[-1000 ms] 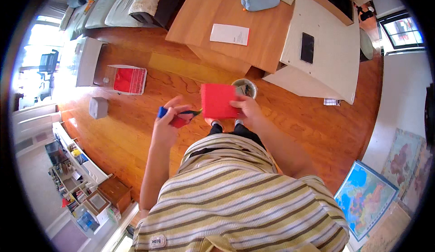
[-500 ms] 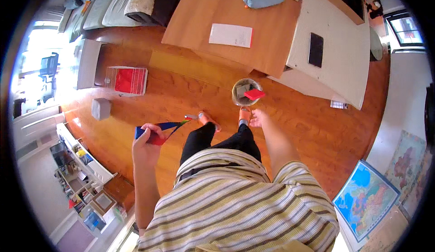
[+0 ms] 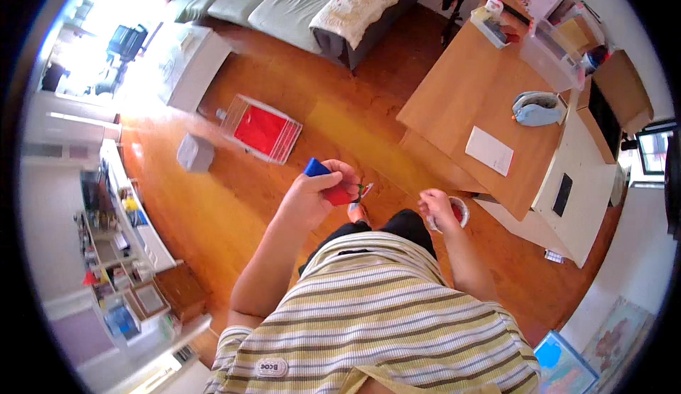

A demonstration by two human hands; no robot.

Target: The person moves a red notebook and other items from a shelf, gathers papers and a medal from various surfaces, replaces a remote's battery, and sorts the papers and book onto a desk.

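My left hand (image 3: 323,190) is raised in front of me and closed around a blue and red strap (image 3: 337,195). A blue end (image 3: 316,168) of it sticks out past the thumb, and a thin, partly blurred end hangs beyond the fingertips. My right hand (image 3: 438,209) is lower, its fingers curled in loosely with nothing visible in them. Just below and beyond it, a round waste bin (image 3: 466,215) stands on the floor. The hand hides part of the bin, and a bit of red shows inside.
A wooden table (image 3: 454,103) to the right holds a white sheet (image 3: 489,150) and a light blue pouch (image 3: 537,109). Beside it, a phone (image 3: 562,194) lies on a white surface. A wire rack with a red panel (image 3: 264,130), a grey stool (image 3: 195,153) and a sofa (image 3: 284,11) stand ahead and left.
The view has turned left. My left hand has come up and inward with the strap. The red flat thing above the bin is no longer there. My right hand's fingers have curled in.
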